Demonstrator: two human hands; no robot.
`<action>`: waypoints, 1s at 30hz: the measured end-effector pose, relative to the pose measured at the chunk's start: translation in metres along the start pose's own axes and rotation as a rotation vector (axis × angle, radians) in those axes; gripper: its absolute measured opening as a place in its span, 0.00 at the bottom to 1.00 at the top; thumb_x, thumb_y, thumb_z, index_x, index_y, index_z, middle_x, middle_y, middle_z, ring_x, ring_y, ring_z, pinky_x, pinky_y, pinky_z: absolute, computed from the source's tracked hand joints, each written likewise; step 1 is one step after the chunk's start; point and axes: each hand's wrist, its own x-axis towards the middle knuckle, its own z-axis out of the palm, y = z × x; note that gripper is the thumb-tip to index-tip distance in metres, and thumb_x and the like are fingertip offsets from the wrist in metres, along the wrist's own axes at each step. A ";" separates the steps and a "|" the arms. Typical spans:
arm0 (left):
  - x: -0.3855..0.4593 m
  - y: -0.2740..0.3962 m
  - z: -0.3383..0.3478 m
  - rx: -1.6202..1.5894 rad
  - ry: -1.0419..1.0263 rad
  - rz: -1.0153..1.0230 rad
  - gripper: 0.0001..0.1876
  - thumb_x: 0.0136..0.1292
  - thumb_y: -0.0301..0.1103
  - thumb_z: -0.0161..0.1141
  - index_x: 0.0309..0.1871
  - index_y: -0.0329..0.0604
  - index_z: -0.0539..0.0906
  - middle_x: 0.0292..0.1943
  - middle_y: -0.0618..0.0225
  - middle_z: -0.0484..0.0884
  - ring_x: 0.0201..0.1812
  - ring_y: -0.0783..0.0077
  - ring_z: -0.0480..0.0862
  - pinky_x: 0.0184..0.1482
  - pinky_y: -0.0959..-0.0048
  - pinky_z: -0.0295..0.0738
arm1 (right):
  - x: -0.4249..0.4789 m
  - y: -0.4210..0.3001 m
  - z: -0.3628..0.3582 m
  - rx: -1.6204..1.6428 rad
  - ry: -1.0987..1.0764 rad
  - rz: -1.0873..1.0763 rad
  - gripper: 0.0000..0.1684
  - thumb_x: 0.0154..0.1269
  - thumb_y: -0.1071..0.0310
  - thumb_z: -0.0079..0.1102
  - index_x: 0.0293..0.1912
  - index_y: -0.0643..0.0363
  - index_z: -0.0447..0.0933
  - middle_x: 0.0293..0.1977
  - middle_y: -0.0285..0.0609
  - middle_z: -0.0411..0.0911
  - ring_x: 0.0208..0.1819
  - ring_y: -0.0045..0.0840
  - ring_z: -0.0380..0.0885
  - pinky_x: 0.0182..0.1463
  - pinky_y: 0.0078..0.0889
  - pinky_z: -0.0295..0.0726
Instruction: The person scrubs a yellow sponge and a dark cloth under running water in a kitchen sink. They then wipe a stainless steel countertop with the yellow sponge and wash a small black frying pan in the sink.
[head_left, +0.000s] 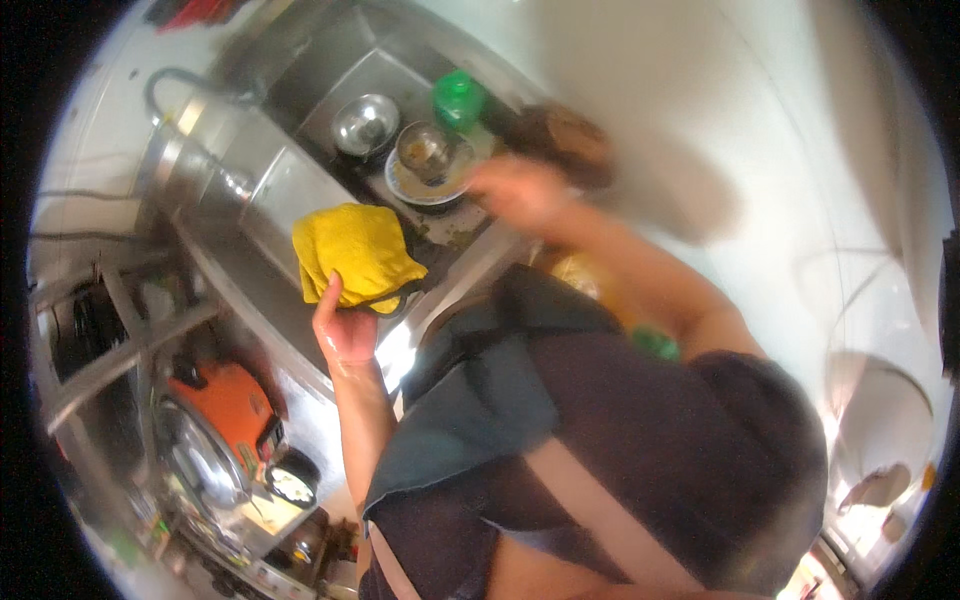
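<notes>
My left hand (346, 334) is wet and grips a folded yellow cloth (352, 251) with a dark edge, thumb on top, over the double stainless steel sink. Motion blurs my right hand (517, 193) beside the right rim of a patterned plate (427, 196); whether it holds anything is unclear. A soiled metal bowl (426, 150) rests on that plate in the far basin (341, 94). Farther in the same basin lies a shiny metal bowl (365, 125). A green plastic container (459, 100) stands behind the plate.
Food scraps (457, 234) lie near the plate. A faucet (169, 79) arches over the sink's far side. At lower left are an orange board-like item (229, 409), a metal basin (199, 454) and a black bowl with white contents (292, 484). A blurred brown object (570, 142) sits beyond my right hand.
</notes>
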 end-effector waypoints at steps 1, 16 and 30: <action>-0.005 0.006 -0.009 -0.051 0.003 0.020 0.25 0.61 0.30 0.56 0.62 0.41 0.68 0.58 0.61 0.73 0.60 0.57 0.72 0.64 0.54 0.62 | -0.011 0.037 -0.012 -0.090 -0.060 0.229 0.23 0.54 0.74 0.52 0.52 0.50 0.76 0.54 0.45 0.74 0.53 0.40 0.74 0.57 0.41 0.73; -0.095 -0.015 -0.055 -0.471 -0.052 0.270 0.30 0.55 0.31 0.59 0.63 0.40 0.66 0.60 0.58 0.72 0.61 0.57 0.70 0.67 0.55 0.59 | -0.001 0.074 -0.075 -0.339 -0.081 0.430 0.17 0.61 0.61 0.60 0.47 0.59 0.77 0.40 0.43 0.80 0.38 0.32 0.79 0.42 0.35 0.76; -0.419 -0.088 -0.284 -0.818 0.181 0.876 0.25 0.65 0.34 0.51 0.65 0.37 0.65 0.62 0.56 0.70 0.63 0.55 0.69 0.67 0.54 0.57 | -0.068 -0.262 0.206 1.396 -1.140 0.653 0.22 0.66 0.65 0.44 0.55 0.67 0.67 0.50 0.48 0.74 0.54 0.35 0.73 0.60 0.40 0.69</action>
